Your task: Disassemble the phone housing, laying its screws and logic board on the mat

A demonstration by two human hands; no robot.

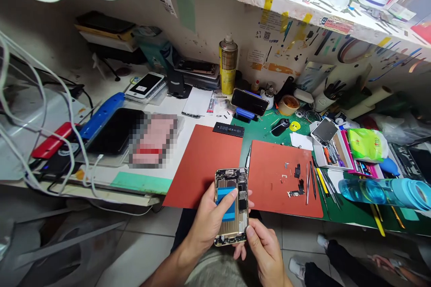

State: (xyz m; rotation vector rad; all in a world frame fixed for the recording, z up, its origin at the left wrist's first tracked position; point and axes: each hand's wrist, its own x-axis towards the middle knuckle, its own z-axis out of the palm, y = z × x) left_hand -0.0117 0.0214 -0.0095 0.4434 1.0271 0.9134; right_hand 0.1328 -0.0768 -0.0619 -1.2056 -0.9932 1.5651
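Observation:
An opened smartphone housing (pixel 235 229) is held in front of my body, its inside facing me, just past the bench's front edge. My left hand (pixel 208 215) is closed around its left side, with the thumb laid across blue adhesive sheets (pixel 229 215) in the battery bay. My right hand (pixel 266 247) pinches the lower right edge with the thumb; its other fingers are partly hidden behind the housing. A black phone battery (pixel 228 129) lies at the top of the left red mat (pixel 208 152). Small parts (pixel 296 188) are scattered on the right red mat (pixel 276 161).
Tweezers and pen-like tools (pixel 323 180) lie right of the mats, near a blue water bottle (pixel 380 193). A spray can (pixel 228 65) and a propped phone (pixel 249 101) stand behind. White cables (pixel 63 94) hang at left. Another person's legs (pixel 346 260) show below right.

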